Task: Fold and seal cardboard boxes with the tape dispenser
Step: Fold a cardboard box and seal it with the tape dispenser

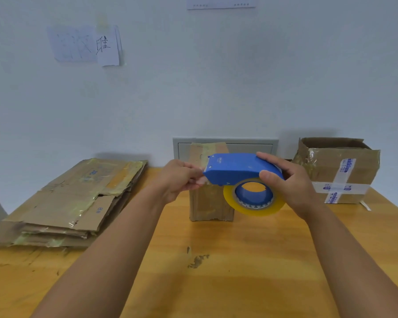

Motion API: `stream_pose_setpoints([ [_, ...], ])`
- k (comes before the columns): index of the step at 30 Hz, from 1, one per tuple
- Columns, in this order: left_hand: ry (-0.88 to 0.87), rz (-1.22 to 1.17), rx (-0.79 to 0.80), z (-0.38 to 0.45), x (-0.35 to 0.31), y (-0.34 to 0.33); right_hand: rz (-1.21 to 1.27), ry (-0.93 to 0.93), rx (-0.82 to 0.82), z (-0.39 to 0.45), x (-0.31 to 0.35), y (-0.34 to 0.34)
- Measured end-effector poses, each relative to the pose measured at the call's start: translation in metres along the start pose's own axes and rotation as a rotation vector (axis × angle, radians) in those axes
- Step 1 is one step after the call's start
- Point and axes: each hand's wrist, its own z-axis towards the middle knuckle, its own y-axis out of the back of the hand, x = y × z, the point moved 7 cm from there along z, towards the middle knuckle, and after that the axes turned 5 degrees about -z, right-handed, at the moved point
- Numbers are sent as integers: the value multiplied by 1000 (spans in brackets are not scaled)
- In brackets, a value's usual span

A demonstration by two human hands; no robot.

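Right hand (287, 182) fingers grip the tape dispenser (237, 171); left hand (182, 180) fingers pinch its front.

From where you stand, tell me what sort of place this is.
Probably a small packing station against a plain wall: a stack of flattened boxes lies on the wooden table, a taped box stands at the far right, and the right hand grips a blue tape dispenser.

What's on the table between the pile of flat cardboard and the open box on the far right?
In the head view, a small upright taped box stands between the flat cardboard pile and the open box.
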Motion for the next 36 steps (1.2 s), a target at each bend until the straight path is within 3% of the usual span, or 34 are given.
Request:
stream_pose_setpoints([
  [14,-60,-15,-189,27,2,16,20,-9,-103,25,-24,36],
  [25,-109,143,-173,29,-1,49,48,-33,-65,26,-21,5],
  [31,-232,307,-295,26,-7,54,-86,-20,30,23,-1,10],
  [36,-211,250,-315,26,-5,62,-120,-34,23,21,3,14],
])
